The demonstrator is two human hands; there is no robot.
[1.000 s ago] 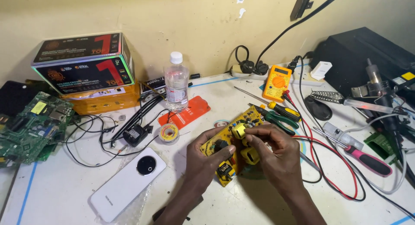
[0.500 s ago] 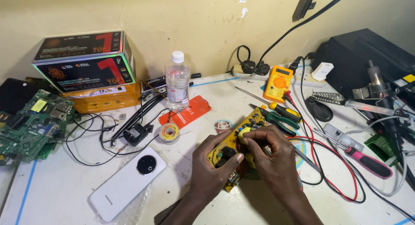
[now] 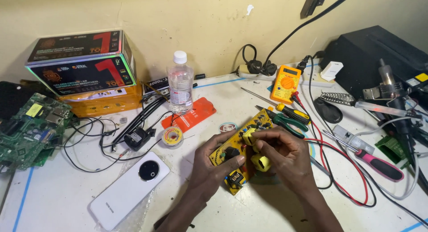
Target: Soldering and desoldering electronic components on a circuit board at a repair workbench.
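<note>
A yellow circuit board with black and yellow parts is held tilted just above the white table. My left hand grips its near left edge, thumb on the face beside a black round part. My right hand covers the board's right side, fingertips pinching a yellow wound component. A second yellow coil shows under my right thumb. The board's far end points toward the pliers.
Green-handled pliers and a yellow-black screwdriver lie behind the board. An orange multimeter with red and black leads, a water bottle, solder spool, white phone, green board, stacked boxes and pink-handled tool surround it.
The board has shifted slightly right and toward me in my hands. My right fingers moved from its near side up onto the yellow component in the middle.
</note>
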